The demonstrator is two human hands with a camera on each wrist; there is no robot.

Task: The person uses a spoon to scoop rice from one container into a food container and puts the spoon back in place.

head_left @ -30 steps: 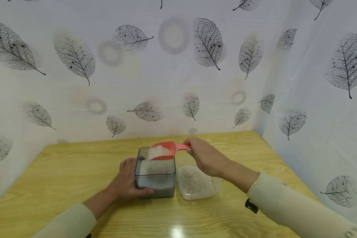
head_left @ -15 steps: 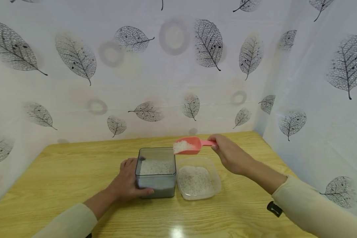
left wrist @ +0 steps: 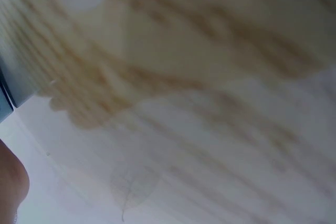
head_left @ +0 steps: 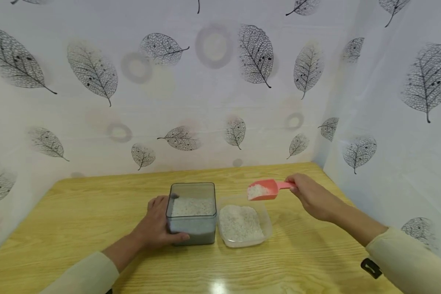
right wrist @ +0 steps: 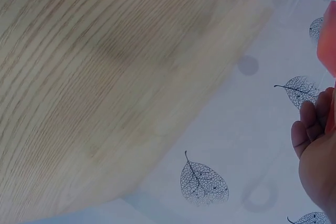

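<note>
- Right hand (head_left: 312,200): fingers (right wrist: 313,121) curled round the scoop's handle (head_left: 284,185), right of the grey box
- Scoop (head_left: 272,189), pink: aloft, right of the grey box, mouth towards it; probably light, stiff plastic; best held by the handle, level
- Pale grains (head_left: 257,191), in scoop: seemingly dry and loose, likely to slide off the lip
- Left hand (head_left: 154,226): holding the grey box, thumb across its front
- Grey box (head_left: 192,228), grain-filled: rigid, likely heaviest; best braced low at the sides
- Clear tub (head_left: 266,226), with grain heap (head_left: 240,222): just right of the grey box; probably thin, flexible
- Bench (head_left: 95,228): beneath the grey box
- Right wrist view: curled fingertips, hidden from the head view; scoop cropped, load unseen
- Left wrist view: one finger near the grey box's corner; no scoop
</note>
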